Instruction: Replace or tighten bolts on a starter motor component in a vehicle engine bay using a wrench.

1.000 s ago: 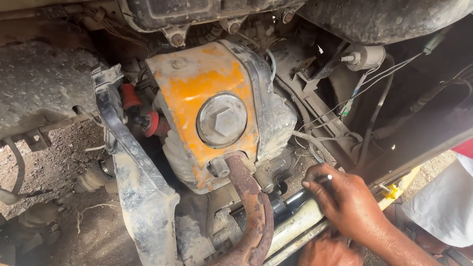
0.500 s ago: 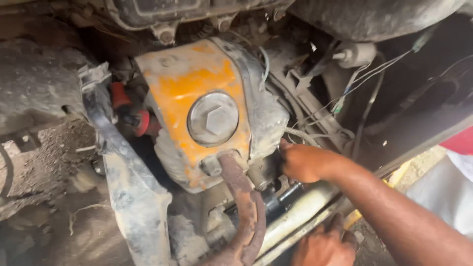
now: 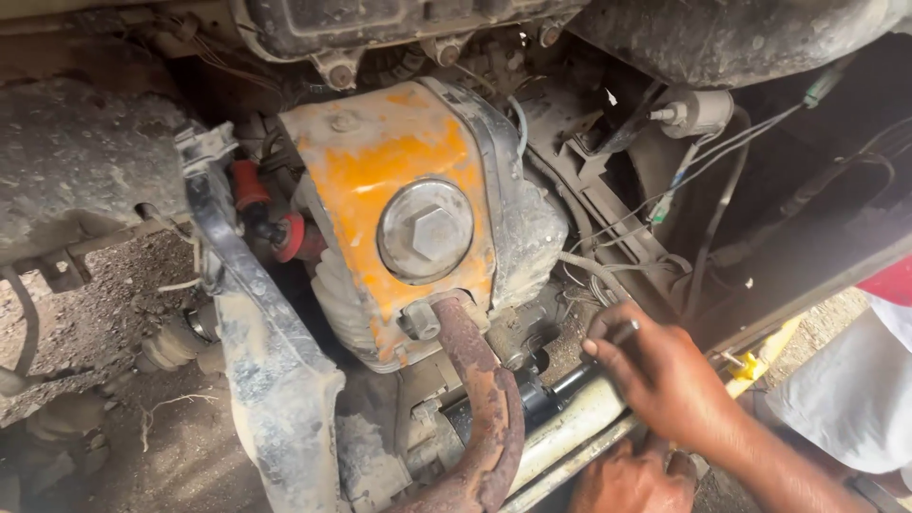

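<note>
At the far left, dirt ground (image 3: 114,313) shows under a mud-caked panel (image 3: 76,171). A grey, dusty bracket (image 3: 256,323) runs down from upper left toward bottom centre, with a red fitting (image 3: 285,233) just beside it. In the middle sits the orange housing (image 3: 408,209), tilted, with a round grey cap (image 3: 425,231) and its hex bolt head at centre. Below the housing, a rusty curved pipe (image 3: 484,399) leaves a small bolt and bends down toward the bottom edge. Right of the pipe, a pale bar (image 3: 570,432) runs diagonally toward the lower left.

The left hand (image 3: 632,480) lies at the bottom edge beside that bar, knuckles up, fingers curled; whether it grips anything cannot be told. The right hand (image 3: 660,375) reaches in from the lower right, forearm slanting up and left, wrist straight, fingers bent and pinched on a small dark tool (image 3: 622,331), just below and right of the housing. Wires (image 3: 722,171) hang above it. A white sleeve (image 3: 855,399) fills the right edge.
</note>
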